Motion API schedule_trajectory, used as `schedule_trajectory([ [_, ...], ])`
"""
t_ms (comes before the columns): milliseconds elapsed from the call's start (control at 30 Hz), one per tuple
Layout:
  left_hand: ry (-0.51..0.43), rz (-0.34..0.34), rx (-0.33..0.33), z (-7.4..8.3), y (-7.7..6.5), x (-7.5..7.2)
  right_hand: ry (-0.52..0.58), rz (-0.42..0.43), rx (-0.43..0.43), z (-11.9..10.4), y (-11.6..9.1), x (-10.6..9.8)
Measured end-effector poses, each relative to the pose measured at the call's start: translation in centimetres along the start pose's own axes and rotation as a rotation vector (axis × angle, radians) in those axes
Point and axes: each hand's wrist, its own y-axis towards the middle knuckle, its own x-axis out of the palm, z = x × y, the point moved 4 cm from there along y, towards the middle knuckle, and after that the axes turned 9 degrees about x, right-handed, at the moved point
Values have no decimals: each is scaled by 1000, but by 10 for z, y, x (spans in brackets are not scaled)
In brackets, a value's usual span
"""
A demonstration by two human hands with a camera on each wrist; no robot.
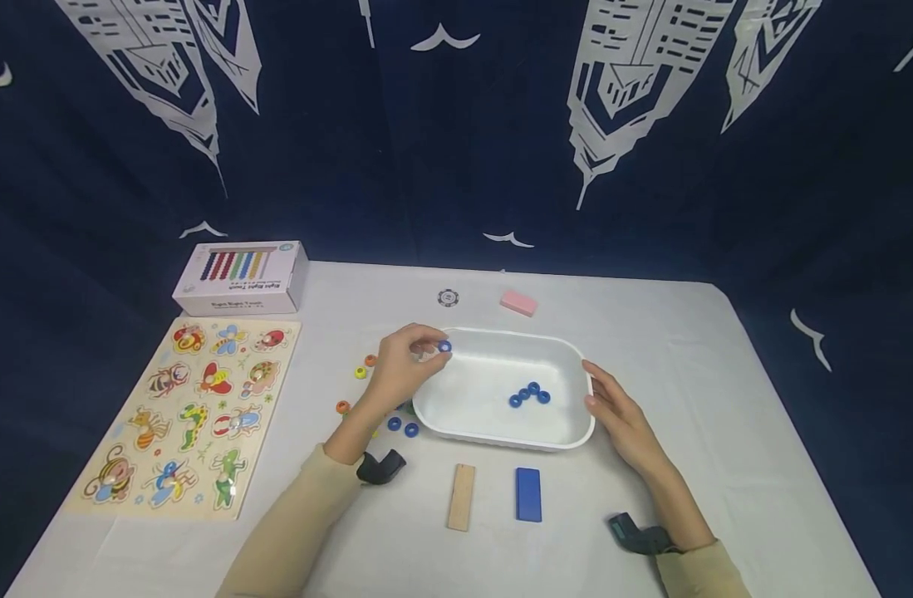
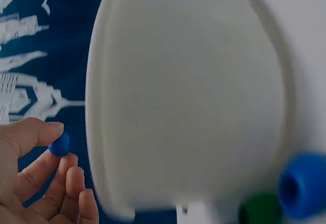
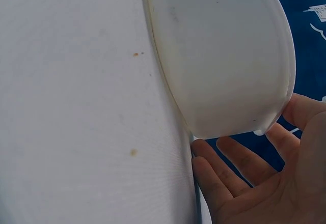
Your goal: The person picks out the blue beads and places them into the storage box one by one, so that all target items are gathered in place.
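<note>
My left hand (image 1: 400,370) pinches a blue bead (image 1: 444,345) between thumb and fingertips, above the left rim of a white tray (image 1: 478,407). The left wrist view shows that bead (image 2: 59,144) close beside the tray's edge. Inside the tray, right of its middle, several blue beads (image 1: 534,388) lie in a cluster. At the tray's right end my right hand (image 1: 626,419) holds the rim, thumb and index finger at the edge, the other fingers spread below it in the right wrist view. Loose blue beads (image 1: 411,429) lie near my left wrist.
Orange beads (image 1: 342,407) and a yellow bead (image 1: 360,373) lie left of the tray. In front are a wooden block (image 1: 461,497) and a blue block (image 1: 528,494). Behind sit a pink block (image 1: 518,302) and a patterned disc (image 1: 448,297). An insect puzzle board (image 1: 172,432) and a box (image 1: 239,286) are left.
</note>
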Motion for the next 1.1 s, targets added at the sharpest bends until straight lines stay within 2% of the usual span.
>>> schedule_trajectory([
  [100,-16,-52,73,11,10,21,6,1,9,1,-1,-1],
  [167,-14,-114,91,14,15,38,12,0,12,3,-1,-1],
  [300,25,-243,77,14,18,68,15,-5,12,6,-1,0],
  [433,85,-322,21,10,18,87,11,-2,8,7,-1,1],
  [600,135,-414,-77,3,16,102,11,1,6,-14,-7,-2],
  [733,168,-467,-126,2,15,108,6,-4,15,-32,-12,-4],
  [867,196,-498,-138,4,15,113,7,-9,17,-27,-10,-4],
  [1100,170,-603,-137,5,9,117,7,-12,18,2,1,0],
])
